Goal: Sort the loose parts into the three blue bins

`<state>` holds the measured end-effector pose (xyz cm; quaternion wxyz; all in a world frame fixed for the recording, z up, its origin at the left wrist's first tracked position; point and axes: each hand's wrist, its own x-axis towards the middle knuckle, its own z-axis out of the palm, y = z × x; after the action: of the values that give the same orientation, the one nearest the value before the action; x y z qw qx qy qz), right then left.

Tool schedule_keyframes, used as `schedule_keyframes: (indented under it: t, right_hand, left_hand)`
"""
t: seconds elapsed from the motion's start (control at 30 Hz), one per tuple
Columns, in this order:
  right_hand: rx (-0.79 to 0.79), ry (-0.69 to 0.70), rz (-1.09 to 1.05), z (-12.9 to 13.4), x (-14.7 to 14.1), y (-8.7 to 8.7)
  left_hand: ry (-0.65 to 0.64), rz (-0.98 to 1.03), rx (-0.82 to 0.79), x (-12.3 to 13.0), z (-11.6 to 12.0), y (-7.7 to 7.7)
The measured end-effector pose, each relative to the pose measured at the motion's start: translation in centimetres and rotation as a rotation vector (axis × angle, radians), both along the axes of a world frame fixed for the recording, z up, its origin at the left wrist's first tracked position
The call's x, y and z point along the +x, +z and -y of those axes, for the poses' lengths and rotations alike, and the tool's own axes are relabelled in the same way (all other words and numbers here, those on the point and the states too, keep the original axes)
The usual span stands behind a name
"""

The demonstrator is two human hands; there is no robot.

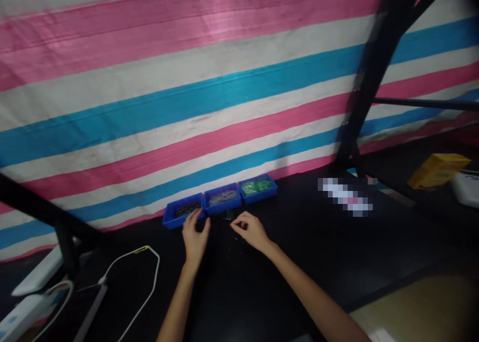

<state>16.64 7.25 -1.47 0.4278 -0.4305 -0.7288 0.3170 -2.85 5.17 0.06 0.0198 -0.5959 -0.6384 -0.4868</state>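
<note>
My left hand [195, 235] is at the front edge of the left blue tray [172, 215], fingers apart, holding nothing that shows. That tray has small dark metal pieces [189, 208] in it. Joined beside it are a middle blue tray [223, 207] with pale or clear pieces and a right blue tray [259, 196] with green pieces. My right hand [250, 228] is pinched closed just in front of the middle tray; whatever is between its fingertips is too small to make out. Several thin metal pins [229, 215] lie on the black table [232, 297] near its fingertips.
A white cable [155, 277] loops across the left side, near a dark device [84, 307] and white power strips [26, 314]. Black frame legs [368, 83] stand in front of the striped sheet [179, 102]. A yellow box [436, 171] is at the right.
</note>
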Motion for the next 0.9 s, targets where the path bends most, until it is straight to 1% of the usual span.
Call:
schedule_keyframes:
  t: [0.07, 0.13, 0.17, 0.23, 0.3, 0.43, 0.57, 0.7, 0.9]
  right_hand:
    - [0.004, -0.013, -0.004, -0.2, 0.1, 0.0]
    - [0.010, -0.019, -0.007, -0.3, 0.2, 0.1]
    - [0.012, -0.020, -0.007, -0.3, 0.2, 0.1]
    - [0.013, -0.016, -0.001, -0.2, 0.2, 0.2]
    - [0.013, -0.013, 0.011, -0.1, 0.2, 0.2]
    - [0.011, -0.005, 0.038, 0.2, 0.0, 0.0]
    - [0.003, 0.014, 0.066, 0.5, -0.5, -0.4]
    - [-0.009, 0.011, 0.112, 1.1, -1.0, -0.7]
    - [-0.028, 0.031, 0.136, 1.6, -1.3, -0.7]
  left_hand:
    - [-0.143, -0.123, -0.128, 1.6, 0.6, -0.9]
    - [-0.245, -0.236, -0.259, 2.5, 0.9, -1.9]
    - [-0.280, -0.281, -0.310, 2.7, 1.0, -2.3]
    - [-0.312, -0.346, -0.368, 2.8, 0.9, -2.9]
    - [-0.299, -0.380, -0.382, 2.6, 0.6, -3.1]
    - [-0.216, -0.416, -0.397, 2.2, 0.1, -3.1]
    - [-0.205, -0.443, -0.439, 2.2, 0.4, -3.5]
    - [-0.195, -0.453, -0.378, 2.3, 0.5, -3.6]
    - [-0.199, -0.441, -0.339, 1.5, -0.2, -3.1]
